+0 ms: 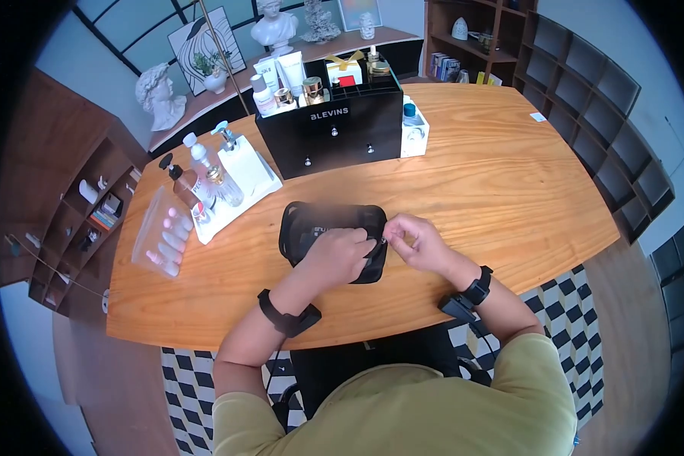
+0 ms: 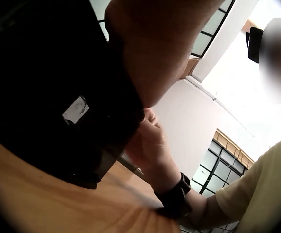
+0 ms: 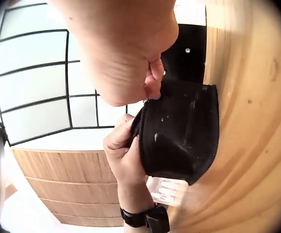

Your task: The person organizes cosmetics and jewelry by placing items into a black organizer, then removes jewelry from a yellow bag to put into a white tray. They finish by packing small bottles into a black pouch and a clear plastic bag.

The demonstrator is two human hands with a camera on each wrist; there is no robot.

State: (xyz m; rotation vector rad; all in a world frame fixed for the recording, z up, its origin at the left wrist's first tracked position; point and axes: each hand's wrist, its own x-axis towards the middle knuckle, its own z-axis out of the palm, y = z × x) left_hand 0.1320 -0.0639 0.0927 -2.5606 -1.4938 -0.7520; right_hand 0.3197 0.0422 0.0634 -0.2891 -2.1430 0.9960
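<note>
A black zippered pouch [image 1: 299, 228] with mesh on its top stands on the wooden table in front of the person. The left hand [image 1: 337, 254] reaches over the pouch and grips its upper edge beside the zipper [image 3: 140, 126], thumb and fingers on either side in the right wrist view. At the pouch's right edge, the right hand [image 1: 420, 243] pinches the small metal zipper pull [image 3: 146, 101] between thumb and fingertips. In the left wrist view the dark side of the pouch [image 2: 43, 97] fills much of the picture, and the right hand [image 2: 150, 141] shows behind it.
Behind the pouch stands a black cosmetics organizer [image 1: 289, 140] with bottles and tubes on top. A white tray [image 1: 239, 209] of pump bottles sits at the left, near a clear case [image 1: 148, 228] with several pink-capped small bottles. A white box [image 1: 414, 140] adjoins the organizer's right side.
</note>
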